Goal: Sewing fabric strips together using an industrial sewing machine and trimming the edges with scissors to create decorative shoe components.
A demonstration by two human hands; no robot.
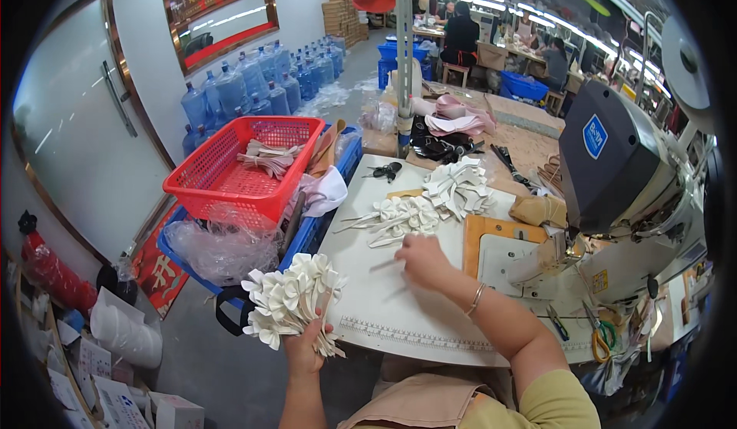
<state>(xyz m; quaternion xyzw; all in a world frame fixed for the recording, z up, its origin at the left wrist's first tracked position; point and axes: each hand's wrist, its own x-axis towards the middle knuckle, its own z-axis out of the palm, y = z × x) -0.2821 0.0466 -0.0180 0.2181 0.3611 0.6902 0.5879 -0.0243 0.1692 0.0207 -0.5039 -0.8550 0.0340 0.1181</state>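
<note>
A: Basket status?
B: Red basket [230,169] holds white cut pieces [269,157], sits on blue crate [307,238].
A: Hands?
B: Left hand [305,346] grips white bundle [290,297] beside table [399,314]. Right hand [421,260] flat on table, fingers curled, near loose pile [403,215].

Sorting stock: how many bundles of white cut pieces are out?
4: one in the left hand, bundle; two on the table; one in the red basket. More may be hidden.

Framed sign [217,10], upper left on wall: wide rectangle, gold frame, dark red panel. Blue square label [594,136] on sewing machine head, right of centre. Carton stack [338,6], top centre: brown. White boxes [115,387], lower left corner. Red mat [159,271] with pale characters, lower left floor.
</note>
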